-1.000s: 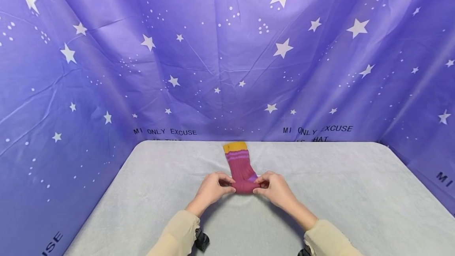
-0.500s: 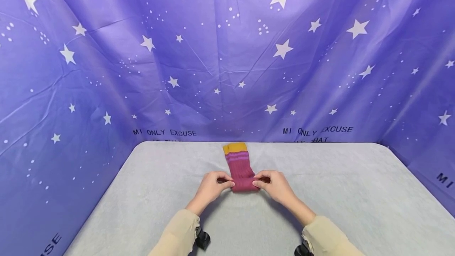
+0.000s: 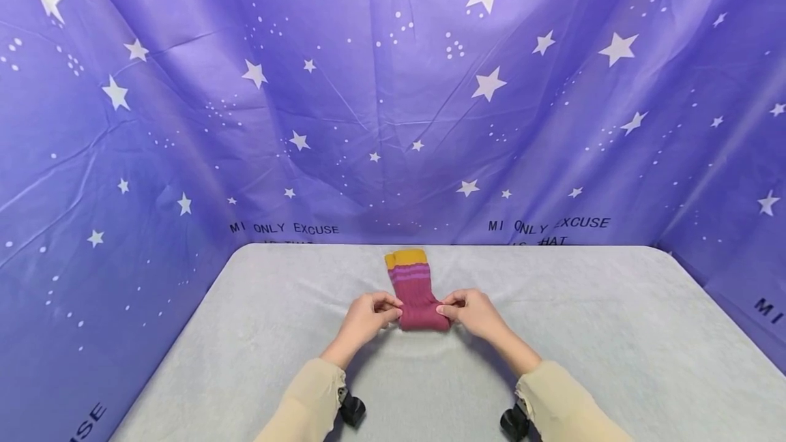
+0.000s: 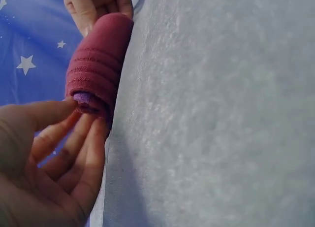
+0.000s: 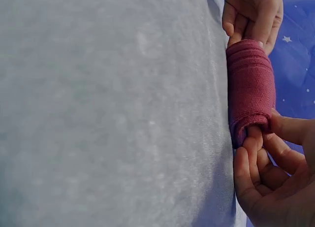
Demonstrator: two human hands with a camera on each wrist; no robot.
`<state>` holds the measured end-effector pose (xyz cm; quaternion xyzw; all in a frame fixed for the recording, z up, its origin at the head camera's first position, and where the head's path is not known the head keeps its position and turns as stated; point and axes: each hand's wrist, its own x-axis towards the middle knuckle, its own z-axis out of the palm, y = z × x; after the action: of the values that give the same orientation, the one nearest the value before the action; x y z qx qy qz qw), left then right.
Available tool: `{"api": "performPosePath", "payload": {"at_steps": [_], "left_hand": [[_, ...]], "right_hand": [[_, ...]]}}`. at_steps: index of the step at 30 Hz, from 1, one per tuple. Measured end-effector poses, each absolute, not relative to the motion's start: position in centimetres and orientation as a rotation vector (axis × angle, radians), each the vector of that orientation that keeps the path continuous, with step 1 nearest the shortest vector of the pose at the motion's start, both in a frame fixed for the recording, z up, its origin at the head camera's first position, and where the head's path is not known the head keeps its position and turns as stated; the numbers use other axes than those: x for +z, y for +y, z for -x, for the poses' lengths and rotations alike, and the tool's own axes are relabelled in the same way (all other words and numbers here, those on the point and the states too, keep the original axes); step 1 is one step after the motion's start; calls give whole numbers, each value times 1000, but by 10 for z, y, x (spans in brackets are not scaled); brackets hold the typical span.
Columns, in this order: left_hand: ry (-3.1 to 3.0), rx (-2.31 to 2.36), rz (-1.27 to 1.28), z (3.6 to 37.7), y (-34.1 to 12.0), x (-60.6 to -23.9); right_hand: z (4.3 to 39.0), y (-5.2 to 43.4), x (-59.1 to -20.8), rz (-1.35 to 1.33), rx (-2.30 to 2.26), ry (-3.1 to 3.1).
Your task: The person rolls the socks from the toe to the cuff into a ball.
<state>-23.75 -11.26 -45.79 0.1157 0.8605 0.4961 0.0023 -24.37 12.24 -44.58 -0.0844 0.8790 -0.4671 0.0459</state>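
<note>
A maroon sock (image 3: 416, 295) with purple stripes and a yellow cuff lies on the table, its near end rolled up into a thick roll. In the head view the cuff points to the far edge. My left hand (image 3: 364, 319) pinches the roll's left end between thumb and fingers; the left wrist view shows purple fabric inside that end of the roll (image 4: 96, 64). At the right end my right hand (image 3: 477, 316) pinches with the thumb on top, and in the right wrist view its fingertips (image 5: 253, 133) reach into the end of the roll (image 5: 251, 89).
Pale grey cloth covers the table (image 3: 583, 333). A purple curtain (image 3: 393, 87) with white stars hangs behind it and along both sides. Each forearm wears a beige sleeve (image 3: 310, 394), with a black wrist camera (image 3: 352, 409) strapped near the cuff.
Both hands have rolled the sock's near end away from the body, so the foot part is now wound up and the purple heel patch is out of sight in the head view.
</note>
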Motion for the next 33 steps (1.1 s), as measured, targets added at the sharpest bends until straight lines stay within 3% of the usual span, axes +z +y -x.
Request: {"api": "performPosePath", "payload": {"at_steps": [14, 22, 33], "left_hand": [[2726, 1497, -492, 235, -106, -461], [2700, 1581, -376, 239, -105, -465], [2512, 1679, -251, 230, -115, -455]], "right_hand": [[246, 123, -444, 213, -1477, 2638], [242, 127, -449, 498, -1547, 2589], [228, 124, -438, 490, -1535, 2568]]}}
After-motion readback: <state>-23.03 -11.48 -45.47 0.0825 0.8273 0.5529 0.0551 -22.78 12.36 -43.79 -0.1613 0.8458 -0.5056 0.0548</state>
